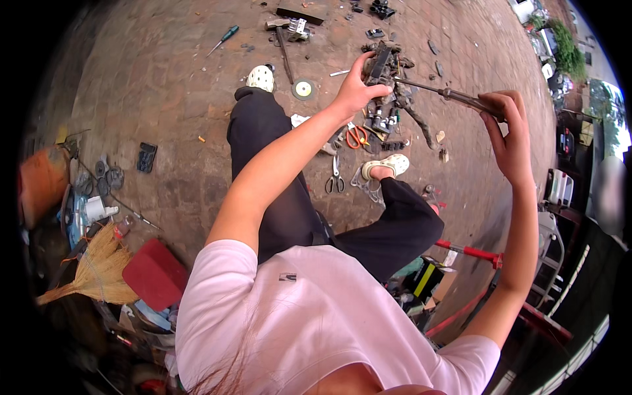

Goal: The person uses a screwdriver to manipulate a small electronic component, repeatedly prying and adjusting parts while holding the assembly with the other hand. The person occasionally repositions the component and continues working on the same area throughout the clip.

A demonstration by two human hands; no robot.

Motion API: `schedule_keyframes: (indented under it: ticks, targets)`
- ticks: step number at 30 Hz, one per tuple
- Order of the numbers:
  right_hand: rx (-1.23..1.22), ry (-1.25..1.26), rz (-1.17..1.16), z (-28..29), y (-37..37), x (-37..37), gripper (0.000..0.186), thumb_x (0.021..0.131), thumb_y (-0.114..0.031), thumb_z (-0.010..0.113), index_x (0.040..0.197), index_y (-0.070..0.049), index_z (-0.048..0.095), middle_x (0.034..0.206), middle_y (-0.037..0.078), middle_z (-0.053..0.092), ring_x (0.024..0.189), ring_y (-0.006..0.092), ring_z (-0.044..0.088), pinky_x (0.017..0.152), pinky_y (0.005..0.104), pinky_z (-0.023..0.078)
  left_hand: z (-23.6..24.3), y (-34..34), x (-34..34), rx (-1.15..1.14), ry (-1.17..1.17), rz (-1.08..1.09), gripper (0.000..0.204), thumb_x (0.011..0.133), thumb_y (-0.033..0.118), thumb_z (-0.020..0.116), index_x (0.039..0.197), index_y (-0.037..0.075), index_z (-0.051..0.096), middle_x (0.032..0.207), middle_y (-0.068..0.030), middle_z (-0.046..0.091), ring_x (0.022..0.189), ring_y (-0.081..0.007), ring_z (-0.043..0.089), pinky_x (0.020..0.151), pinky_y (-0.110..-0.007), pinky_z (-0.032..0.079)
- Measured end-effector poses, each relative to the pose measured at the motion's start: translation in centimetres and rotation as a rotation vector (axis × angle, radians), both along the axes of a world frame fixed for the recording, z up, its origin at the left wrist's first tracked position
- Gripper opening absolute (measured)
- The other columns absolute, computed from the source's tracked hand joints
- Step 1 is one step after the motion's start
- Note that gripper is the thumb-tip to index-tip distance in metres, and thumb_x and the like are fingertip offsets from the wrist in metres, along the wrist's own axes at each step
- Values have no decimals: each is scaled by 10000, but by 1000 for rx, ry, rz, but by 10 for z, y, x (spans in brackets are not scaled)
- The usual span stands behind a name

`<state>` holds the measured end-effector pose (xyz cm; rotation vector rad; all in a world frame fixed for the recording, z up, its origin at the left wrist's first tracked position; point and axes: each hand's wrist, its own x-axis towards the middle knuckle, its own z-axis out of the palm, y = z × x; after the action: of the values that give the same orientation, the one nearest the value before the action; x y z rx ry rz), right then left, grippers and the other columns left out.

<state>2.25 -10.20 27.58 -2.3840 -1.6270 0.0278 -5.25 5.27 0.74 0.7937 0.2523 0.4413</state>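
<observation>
My left hand [359,89] is closed around a dark, grimy block-shaped mechanical part [380,64], thumb on its near side and fingers on its far left side. In my right hand [512,138] is a long screwdriver [454,95], gripped by its handle. Its shaft points left, and the tip meets the right side of the part or the dark pieces beside it; the exact contact is too small to tell. Below the part lie several small black components [382,122]. Orange-handled scissors [356,136] and black-handled scissors [336,176] rest on the brick ground nearby.
A hammer [282,49], a teal-handled screwdriver [227,36] and a round grinding disc [303,89] lie ahead. At left are a dark flat rectangular object [146,158], a straw broom [105,263] and a red plastic item [155,273]. A red metal bar [471,250] stands at right.
</observation>
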Motion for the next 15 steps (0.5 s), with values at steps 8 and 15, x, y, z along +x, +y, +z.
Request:
schedule_keyframes:
  ticks: [8,15]
  targets:
    - [-159,470,-678,-7,-7,44,354,995,-320,509,1087,6,613,722,47,627,542,44,519,484,194,387,2,-3,1,53,-36,3,849,747,32,720,1451,64,247,1190,-117,552,1033,-181,588,871,-309,508]
    - [-53,303,-219,-10,-8,27,312,943,-158,581,1231,-37,575,889,11,598,833,80,556,734,230,444,-1,3,3,-5,-21,29,854,717,47,739,1431,64,272,1142,-86,570,1012,-166,583,888,-314,481]
